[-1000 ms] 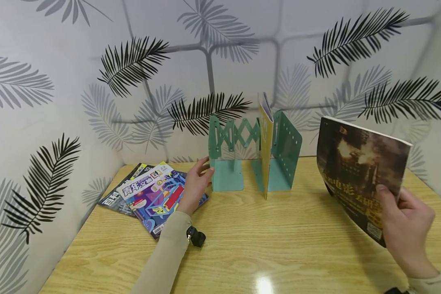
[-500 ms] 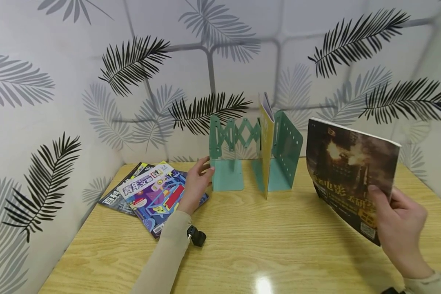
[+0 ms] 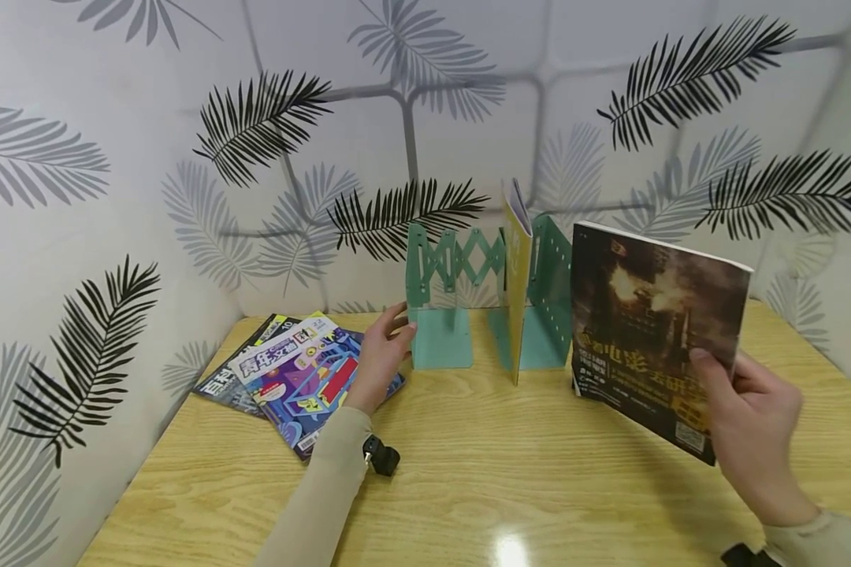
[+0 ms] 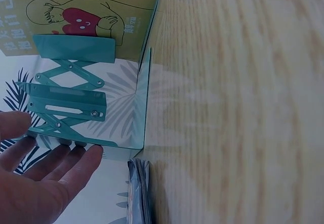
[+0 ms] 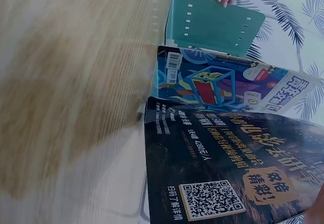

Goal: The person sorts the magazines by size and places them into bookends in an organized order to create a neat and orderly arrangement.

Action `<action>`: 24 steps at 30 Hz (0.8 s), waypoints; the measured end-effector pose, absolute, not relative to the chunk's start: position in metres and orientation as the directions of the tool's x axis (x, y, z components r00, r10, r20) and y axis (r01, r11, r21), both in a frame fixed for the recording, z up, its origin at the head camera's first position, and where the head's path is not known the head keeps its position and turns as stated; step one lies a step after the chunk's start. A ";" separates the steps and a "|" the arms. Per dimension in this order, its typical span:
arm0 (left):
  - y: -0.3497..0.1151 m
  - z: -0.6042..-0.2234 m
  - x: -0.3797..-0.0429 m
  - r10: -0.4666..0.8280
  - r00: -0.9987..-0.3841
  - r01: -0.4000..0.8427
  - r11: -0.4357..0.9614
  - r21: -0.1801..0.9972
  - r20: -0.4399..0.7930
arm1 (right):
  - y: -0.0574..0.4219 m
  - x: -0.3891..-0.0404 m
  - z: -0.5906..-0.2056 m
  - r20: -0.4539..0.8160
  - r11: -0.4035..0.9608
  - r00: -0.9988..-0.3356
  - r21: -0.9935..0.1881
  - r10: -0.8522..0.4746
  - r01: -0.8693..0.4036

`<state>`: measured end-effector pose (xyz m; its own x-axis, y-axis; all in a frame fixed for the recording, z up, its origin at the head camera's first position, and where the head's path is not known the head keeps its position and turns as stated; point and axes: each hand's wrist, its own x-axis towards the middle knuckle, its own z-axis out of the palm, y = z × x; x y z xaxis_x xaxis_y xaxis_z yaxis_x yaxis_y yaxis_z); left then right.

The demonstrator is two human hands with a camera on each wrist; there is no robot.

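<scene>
Your right hand (image 3: 759,441) grips the black magazine (image 3: 645,331), thumb across its front, at a slant just right of the rack (image 3: 443,339). Your left hand (image 3: 378,358), fingers loosely extended, touches the rack's left end. Beside that wrist, the blue magazine (image 3: 319,382) overlaps the dark magazine (image 3: 232,382) on the table (image 3: 468,488). The yellow magazine (image 3: 517,291) stands upright between the rack's 2 end plates, nearer the right. Behind is the leaf-patterned wall (image 3: 468,39).
</scene>
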<state>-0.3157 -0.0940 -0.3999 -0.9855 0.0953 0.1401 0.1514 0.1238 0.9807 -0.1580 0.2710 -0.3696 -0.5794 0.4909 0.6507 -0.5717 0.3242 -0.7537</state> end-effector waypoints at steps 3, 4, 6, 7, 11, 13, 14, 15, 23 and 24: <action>-0.094 -0.400 -0.315 0.092 -0.986 0.147 0.122 0.982 0.136 | 0.267 -0.163 -0.370 0.659 0.330 -0.580 -0.747 0.478 -0.577; -0.095 -0.400 -0.315 0.092 -0.986 0.147 0.121 0.982 0.136 | 0.266 -0.165 -0.370 0.663 0.337 -0.580 -0.744 0.473 -0.576; -0.095 -0.399 -0.315 0.094 -0.986 0.149 0.121 0.981 0.138 | 0.264 -0.168 -0.370 0.672 0.366 -0.577 -0.738 0.463 -0.567; -0.095 -0.400 -0.316 0.094 -0.986 0.151 0.123 0.981 0.140 | 0.263 -0.170 -0.370 0.675 0.372 -0.577 -0.737 0.460 -0.565; -0.094 -0.400 -0.317 0.096 -0.985 0.154 0.128 0.980 0.142 | 0.259 -0.176 -0.371 0.673 0.341 -0.583 -0.737 0.456 -0.584; -0.094 -0.401 -0.317 0.093 -0.986 0.152 0.127 0.980 0.141 | 0.256 -0.179 -0.371 0.667 0.323 -0.589 -0.741 0.457 -0.588; -0.094 -0.401 -0.317 0.093 -0.986 0.151 0.125 0.981 0.139 | 0.255 -0.180 -0.370 0.664 0.319 -0.592 -0.744 0.457 -0.588; -0.094 -0.401 -0.317 0.093 -0.986 0.151 0.126 0.980 0.140 | 0.253 -0.181 -0.370 0.660 0.320 -0.596 -0.747 0.457 -0.582; -0.093 -0.402 -0.319 0.088 -0.986 0.151 0.131 0.980 0.141 | 0.243 -0.190 -0.369 0.666 0.369 -0.586 -0.745 0.463 -0.556; -0.093 -0.402 -0.319 0.087 -0.986 0.151 0.131 0.980 0.140 | 0.242 -0.192 -0.369 0.663 0.359 -0.586 -0.747 0.467 -0.560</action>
<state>-0.3189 -0.0933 -0.4021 -0.9862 0.0875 0.1404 0.1511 0.1312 0.9798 -0.1921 0.2424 -0.3691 -0.5855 0.4669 0.6627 -0.5597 0.3586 -0.7471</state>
